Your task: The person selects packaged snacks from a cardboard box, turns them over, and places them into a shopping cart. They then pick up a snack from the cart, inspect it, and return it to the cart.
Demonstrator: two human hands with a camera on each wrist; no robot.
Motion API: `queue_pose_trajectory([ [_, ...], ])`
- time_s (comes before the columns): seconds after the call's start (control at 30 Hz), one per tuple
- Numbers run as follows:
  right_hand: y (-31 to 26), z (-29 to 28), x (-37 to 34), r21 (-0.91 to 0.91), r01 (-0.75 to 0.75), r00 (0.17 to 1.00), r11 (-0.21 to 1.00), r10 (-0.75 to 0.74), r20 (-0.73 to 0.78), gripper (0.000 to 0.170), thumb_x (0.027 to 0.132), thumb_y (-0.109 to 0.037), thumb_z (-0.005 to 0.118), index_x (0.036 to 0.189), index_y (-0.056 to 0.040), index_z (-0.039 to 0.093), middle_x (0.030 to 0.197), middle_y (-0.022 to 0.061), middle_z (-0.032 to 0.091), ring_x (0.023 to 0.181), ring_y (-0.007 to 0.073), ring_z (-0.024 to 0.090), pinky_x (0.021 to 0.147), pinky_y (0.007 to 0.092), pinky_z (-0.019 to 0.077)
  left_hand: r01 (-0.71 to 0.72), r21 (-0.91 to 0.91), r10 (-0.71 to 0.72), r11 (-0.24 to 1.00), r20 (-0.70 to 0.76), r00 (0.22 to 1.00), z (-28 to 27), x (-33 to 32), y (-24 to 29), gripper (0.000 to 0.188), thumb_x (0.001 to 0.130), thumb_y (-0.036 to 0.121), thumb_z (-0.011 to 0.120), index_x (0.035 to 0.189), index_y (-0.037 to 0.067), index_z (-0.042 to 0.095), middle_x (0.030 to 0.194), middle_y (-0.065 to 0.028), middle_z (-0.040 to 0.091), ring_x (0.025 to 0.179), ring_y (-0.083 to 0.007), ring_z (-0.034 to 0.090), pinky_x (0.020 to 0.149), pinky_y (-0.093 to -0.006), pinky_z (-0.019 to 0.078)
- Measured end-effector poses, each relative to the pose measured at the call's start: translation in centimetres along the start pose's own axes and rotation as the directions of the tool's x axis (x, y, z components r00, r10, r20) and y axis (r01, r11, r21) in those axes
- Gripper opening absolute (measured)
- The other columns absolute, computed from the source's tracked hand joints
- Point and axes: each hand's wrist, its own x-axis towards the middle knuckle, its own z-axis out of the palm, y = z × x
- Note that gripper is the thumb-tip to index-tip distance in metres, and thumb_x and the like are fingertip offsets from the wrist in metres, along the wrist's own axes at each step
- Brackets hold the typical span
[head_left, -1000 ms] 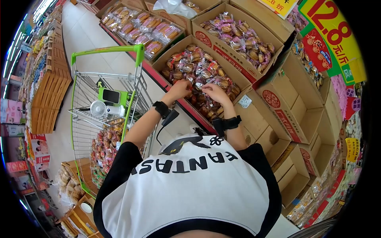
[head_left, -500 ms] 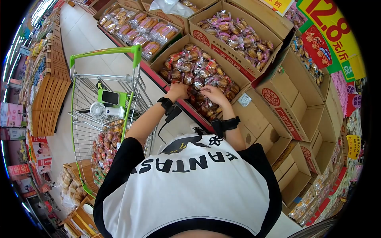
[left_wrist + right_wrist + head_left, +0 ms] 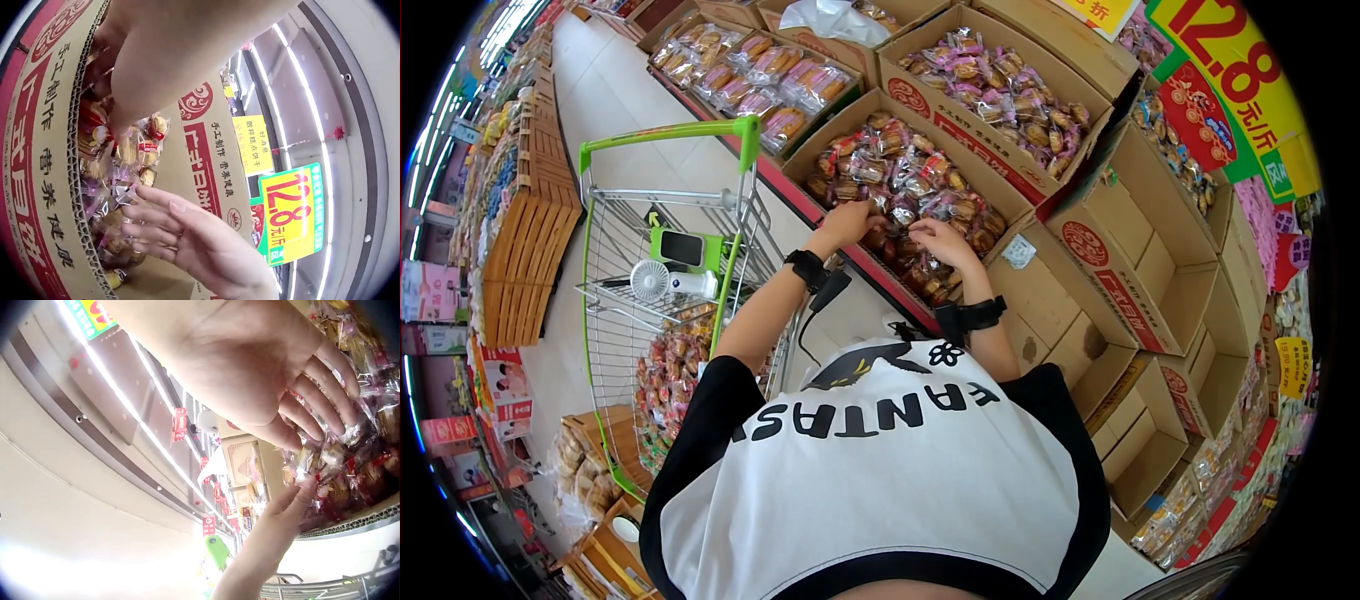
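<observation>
Individually wrapped pastries (image 3: pixel 890 160) in clear and red film fill an open cardboard box (image 3: pixel 805 160) in front of the person. My left hand (image 3: pixel 850 224) reaches over the near edge, its fingers down among the wrappers. In the left wrist view, those fingertips are partly hidden beside the box wall; I cannot tell whether they grip a pastry. My right hand (image 3: pixel 941 243) is a little to the right, over the same pastries. The right wrist view shows my right hand (image 3: pixel 250 369) palm side, fingers loosely extended with tips at the packets, nothing held.
A shopping cart (image 3: pixel 745 190) with a green handle stands at the left, with a bag of wrapped goods, a phone and a small white fan (image 3: pixel 649 280). More pastry boxes lie behind; cardboard boxes (image 3: pixel 1050 310) stand to the right. Price signs (image 3: pixel 1230 90) hang upper right.
Both hands stay over the same part of the pastry box. The left hand dips slightly toward the near edge, then moves back up a little. The right hand shifts only slightly.
</observation>
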Motion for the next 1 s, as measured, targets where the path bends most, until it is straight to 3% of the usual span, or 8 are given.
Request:
queue_pose_trajectory([
  [0.07, -0.1, 0.1, 0.0, -0.027, -0.004, 1.000, 1.000, 0.004, 0.010, 0.035, 0.078, -0.025, 0.054, 0.104, -0.0015, 0.051, 0.087, 0.0089, 0.058, 0.074, 0.0142, 0.056, 0.068, 0.0249, 0.0424, -0.091, -0.217, 0.065, 0.972, -0.123, 0.990, -0.1, 0.2, -0.2, 0.030, 0.081, 0.030, 0.048, 0.092, 0.004, 0.055, 0.077, -0.0182, 0.056, 0.073, -0.0323, 0.055, 0.062, -0.0385, 0.0422],
  [0.2, 0.1, 1.1, 0.3, -0.060, 0.053, 0.993, 0.997, -0.059, -0.105, 0.045, 0.075, -0.029, 0.059, 0.108, -0.0011, 0.047, 0.088, 0.0102, 0.057, 0.078, 0.0167, 0.055, 0.068, 0.0251, 0.0423, -0.100, -0.424, 0.076, 0.900, -0.073, 0.994, -2.1, -0.3, 1.9, 0.030, 0.083, 0.029, 0.047, 0.093, 0.002, 0.054, 0.074, -0.0137, 0.057, 0.068, -0.0249, 0.056, 0.060, -0.0325, 0.0427],
  [0.33, -1.6, 0.9, -0.8, 0.023, 0.254, 0.951, 0.967, -0.246, -0.186, 0.045, 0.073, -0.027, 0.062, 0.105, 0.0014, 0.046, 0.089, 0.0103, 0.056, 0.079, 0.0150, 0.054, 0.068, 0.0254, 0.0427, -0.091, -0.767, 0.151, 0.635, 0.008, 0.989, -1.8, -0.1, 2.9, 0.029, 0.086, 0.027, 0.044, 0.092, 0.001, 0.054, 0.073, -0.0045, 0.057, 0.066, -0.0127, 0.055, 0.057, -0.0242, 0.0413],
  [0.47, -1.1, 0.2, -0.2, 0.151, 0.097, 0.990, 0.984, -0.080, -0.118, 0.047, 0.071, -0.029, 0.063, 0.103, 0.0016, 0.048, 0.092, 0.0133, 0.057, 0.081, 0.0193, 0.055, 0.072, 0.0292, 0.0422, -0.025, -0.866, 0.094, 0.499, 0.026, 0.995, -2.4, -0.2, 3.8, 0.027, 0.088, 0.023, 0.039, 0.092, 0.001, 0.053, 0.074, -0.0041, 0.057, 0.064, -0.0114, 0.055, 0.057, -0.0225, 0.0418],
  [0.53, -0.3, 0.4, 0.2, 0.170, 0.177, 0.955, 0.969, -0.128, -0.268, 0.044, 0.072, -0.028, 0.062, 0.103, 0.0017, 0.048, 0.091, 0.0124, 0.057, 0.079, 0.0179, 0.055, 0.071, 0.0292, 0.0422, 0.004, -0.854, 0.023, 0.520, 0.019, 1.000, -2.0, 0.3, 3.1, 0.027, 0.088, 0.022, 0.037, 0.089, 0.000, 0.053, 0.074, -0.0052, 0.058, 0.065, -0.0120, 0.056, 0.058, -0.0234, 0.0423],
  [0.7, -0.3, -0.6, -0.5, 0.261, 0.131, 0.957, 0.956, -0.053, -0.286, 0.045, 0.073, -0.027, 0.061, 0.103, 0.0025, 0.047, 0.090, 0.0114, 0.057, 0.079, 0.0180, 0.055, 0.070, 0.0291, 0.0419, -0.029, -0.704, -0.020, 0.709, -0.061, 0.998, 1.5, 2.4, -0.8, 0.026, 0.085, 0.020, 0.038, 0.082, 0.000, 0.055, 0.073, -0.0111, 0.059, 0.066, -0.0213, 0.058, 0.061, -0.0308, 0.0437],
  [0.77, -0.4, -0.8, -0.6, 0.250, 0.136, 0.955, 0.959, -0.060, -0.290, 0.045, 0.073, -0.027, 0.061, 0.104, 0.0026, 0.047, 0.090, 0.0113, 0.057, 0.079, 0.0181, 0.055, 0.070, 0.0292, 0.0419, -0.085, -0.220, 0.062, 0.972, -0.114, 0.992, 2.5, 2.8, -1.5, 0.023, 0.080, 0.020, 0.043, 0.079, 0.001, 0.056, 0.072, -0.0148, 0.059, 0.069, -0.0309, 0.057, 0.065, -0.0369, 0.0434],
  [1.0, 1.1, -0.8, 0.2, 0.213, 0.123, 0.959, 0.969, -0.061, -0.275, 0.049, 0.073, -0.029, 0.060, 0.108, 0.0021, 0.045, 0.097, 0.0137, 0.056, 0.085, 0.0213, 0.055, 0.074, 0.0300, 0.0406, -0.044, -0.025, 0.044, 0.999, -0.016, 0.999, 3.0, 1.7, 0.1, 0.025, 0.075, 0.024, 0.048, 0.085, 0.003, 0.057, 0.093, -0.0185, 0.052, 0.081, -0.0328, 0.055, 0.068, -0.0430, 0.0445],
])
